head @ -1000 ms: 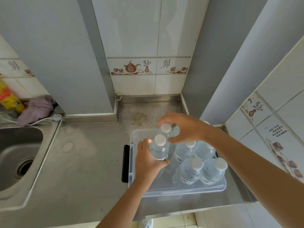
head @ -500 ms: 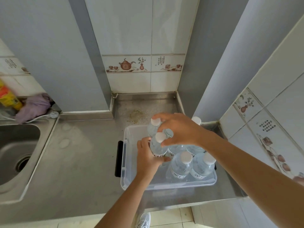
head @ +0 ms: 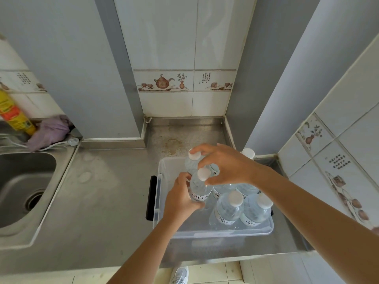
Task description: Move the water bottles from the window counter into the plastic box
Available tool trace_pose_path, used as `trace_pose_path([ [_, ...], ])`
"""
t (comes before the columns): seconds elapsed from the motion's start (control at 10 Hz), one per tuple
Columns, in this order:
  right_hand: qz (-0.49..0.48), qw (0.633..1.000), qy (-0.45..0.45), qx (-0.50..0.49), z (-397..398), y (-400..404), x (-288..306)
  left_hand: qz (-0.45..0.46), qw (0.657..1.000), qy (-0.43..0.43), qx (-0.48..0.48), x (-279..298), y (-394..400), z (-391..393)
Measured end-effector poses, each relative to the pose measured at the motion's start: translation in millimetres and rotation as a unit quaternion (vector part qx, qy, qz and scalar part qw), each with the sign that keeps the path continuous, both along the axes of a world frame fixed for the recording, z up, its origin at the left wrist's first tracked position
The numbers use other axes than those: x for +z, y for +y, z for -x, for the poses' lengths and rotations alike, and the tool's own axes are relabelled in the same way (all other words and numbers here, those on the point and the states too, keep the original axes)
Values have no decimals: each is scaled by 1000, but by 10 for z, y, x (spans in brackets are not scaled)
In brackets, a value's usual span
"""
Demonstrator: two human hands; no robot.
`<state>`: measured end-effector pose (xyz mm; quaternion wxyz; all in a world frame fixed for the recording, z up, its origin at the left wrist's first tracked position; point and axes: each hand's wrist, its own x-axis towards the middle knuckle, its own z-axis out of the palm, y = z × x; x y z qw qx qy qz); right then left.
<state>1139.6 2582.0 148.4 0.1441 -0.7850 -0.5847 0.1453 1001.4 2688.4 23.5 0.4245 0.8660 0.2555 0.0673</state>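
A clear plastic box [head: 164, 226] with a black handle sits on the steel counter. Several white-capped water bottles stand inside it, two of them at the front right [head: 227, 212]. My left hand [head: 180, 199] grips the body of one bottle [head: 200, 187] over the box's left half. My right hand [head: 227, 165] reaches across from the right, fingers spread over the cap of a rear bottle [head: 192, 160] and touching the held bottle's cap. Another cap [head: 248, 153] shows behind my right wrist.
A steel sink [head: 22, 187] lies at the left. Behind it are a yellow bottle [head: 14, 115], a purple cloth [head: 49, 132] and a white cable. Tiled walls close the corner behind and to the right of the box. The counter edge runs just below the box.
Both hands stay on the same two bottles; they have lowered slightly into the box. The camera view has shifted a little.
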Motion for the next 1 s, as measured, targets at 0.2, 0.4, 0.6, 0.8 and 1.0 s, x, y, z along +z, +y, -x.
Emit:
trace_pose_path([
  [0.2,-5,1000,-19,-20,50,-102,0,34,999,6,-33,-40,67,-14],
  [0.4,1,990,-107,-94,91,-349,-62,124,988,-79,-56,208,198,6],
  [0.6,86,971,-131,-179,94,-678,-230,121,980,-66,-143,293,331,-42],
  [0.8,94,966,-147,-193,158,-690,-215,80,981,-69,-160,376,323,-8],
  [1.0,31,955,-168,-241,330,-783,-22,-134,977,-108,-129,670,241,165],
])
